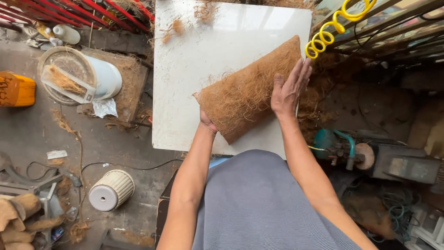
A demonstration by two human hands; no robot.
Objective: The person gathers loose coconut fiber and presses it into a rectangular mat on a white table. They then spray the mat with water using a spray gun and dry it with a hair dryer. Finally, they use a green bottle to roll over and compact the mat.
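A brown coconut-fibre mat, roughly rectangular and tilted, lies on a white square board. My left hand grips the mat's lower left edge, fingers tucked under it. Flat along the mat's right edge rests my right hand, fingers stretched out and together, palm pressing against the fibre. Loose fibre tufts sit on the board's far part.
A yellow coiled hose hangs at the upper right. On the floor to the left are a white bucket lying on its side, a ribbed white pot and an orange container. At the right stands a motor machine.
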